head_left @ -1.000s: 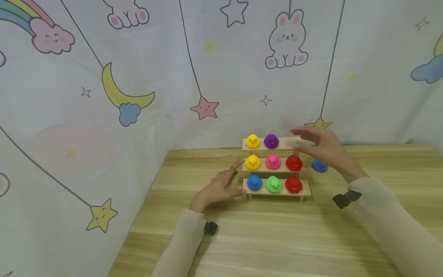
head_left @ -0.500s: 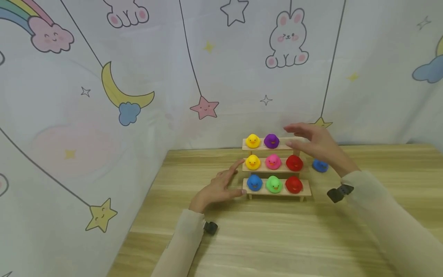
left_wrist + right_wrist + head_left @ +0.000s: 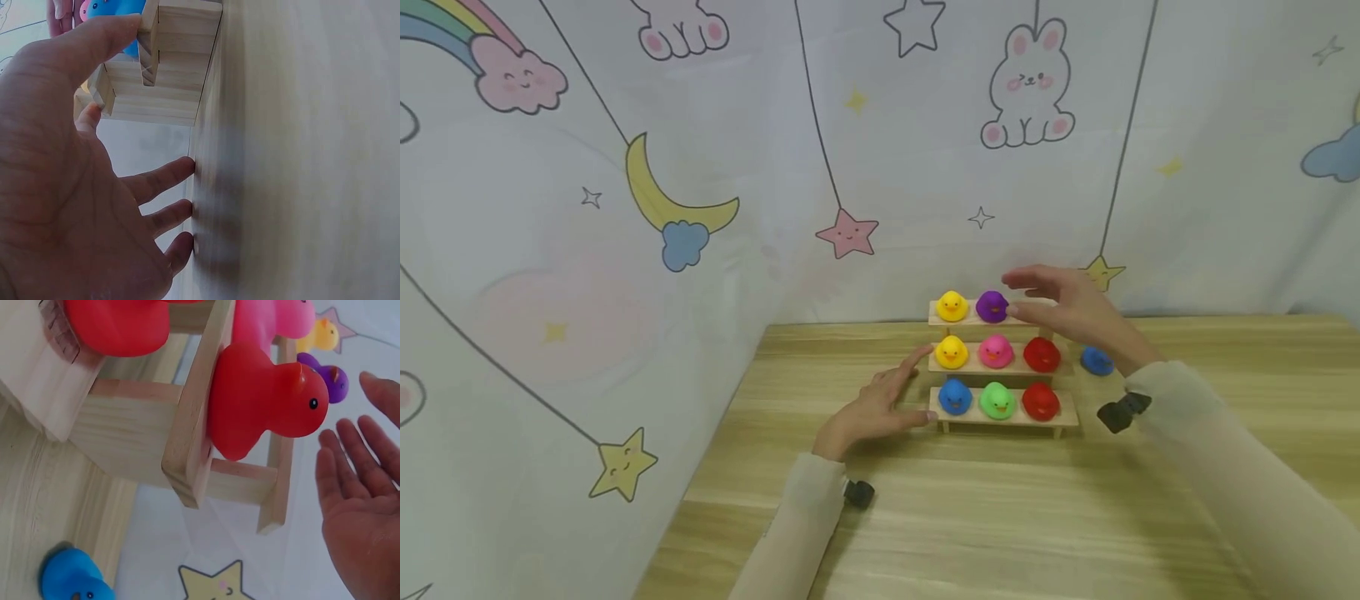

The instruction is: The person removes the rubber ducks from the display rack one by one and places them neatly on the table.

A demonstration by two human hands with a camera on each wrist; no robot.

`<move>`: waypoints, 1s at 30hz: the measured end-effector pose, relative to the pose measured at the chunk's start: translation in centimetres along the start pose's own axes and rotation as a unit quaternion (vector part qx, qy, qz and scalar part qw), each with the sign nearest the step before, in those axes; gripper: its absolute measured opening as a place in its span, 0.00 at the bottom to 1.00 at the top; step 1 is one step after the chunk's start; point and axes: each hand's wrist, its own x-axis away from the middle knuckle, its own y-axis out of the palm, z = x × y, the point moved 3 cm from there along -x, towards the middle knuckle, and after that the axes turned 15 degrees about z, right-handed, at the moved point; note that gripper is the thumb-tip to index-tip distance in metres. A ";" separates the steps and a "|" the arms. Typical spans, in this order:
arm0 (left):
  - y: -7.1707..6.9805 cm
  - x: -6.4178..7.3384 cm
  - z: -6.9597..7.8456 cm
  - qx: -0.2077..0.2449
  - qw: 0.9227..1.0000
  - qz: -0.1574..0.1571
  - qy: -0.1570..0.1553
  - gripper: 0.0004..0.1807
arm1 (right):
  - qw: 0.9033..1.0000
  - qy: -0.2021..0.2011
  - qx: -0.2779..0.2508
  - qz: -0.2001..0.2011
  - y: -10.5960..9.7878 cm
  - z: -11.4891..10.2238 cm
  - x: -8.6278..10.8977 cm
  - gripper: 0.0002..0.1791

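Observation:
A three-tier wooden stand [image 3: 1022, 416] holds several rubber ducks. My left hand [image 3: 868, 412] rests at its left side, thumb and index fingertip touching the tier ends; the other fingertips meet the tabletop in the left wrist view. Over the right part of the top tier, my right hand [image 3: 1067, 304] is spread with nothing in it. Its thumb tip is right at the purple duck [image 3: 992, 307], which sits beside a yellow duck [image 3: 952, 306]. Below are yellow, pink and red [image 3: 262, 400] ducks on the middle tier, then blue [image 3: 955, 397], green and red ones on the bottom tier.
A loose blue duck [image 3: 1097, 361] lies on the wooden table [image 3: 970, 517] right of the stand, under my right forearm. A white cloth backdrop [image 3: 910, 142] with printed stars and rabbits hangs close behind the stand.
My right hand has moved left above the top tier, from its right end up to the purple duck. The left hand has stayed at the stand's side. The ducks have not moved.

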 end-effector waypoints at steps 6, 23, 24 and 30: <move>0.1 0.0 -0.1 -0.005 1.000 -0.002 0.000 0.55 | 1.000 -0.001 0.009 -0.006 0.6 -0.1 -0.3 0.33; 0.1 -0.1 -0.3 -0.004 1.000 0.004 0.001 0.55 | 0.999 0.010 0.018 -0.049 1.9 0.2 -1.1 0.32; 0.2 -0.1 -0.3 -0.003 1.000 0.003 0.001 0.55 | 0.999 0.011 0.019 -0.049 1.9 0.3 -1.2 0.32; 0.2 -0.2 -0.4 -0.004 1.000 -0.001 -0.005 0.55 | 0.998 0.008 0.014 -0.053 2.0 0.4 -1.2 0.32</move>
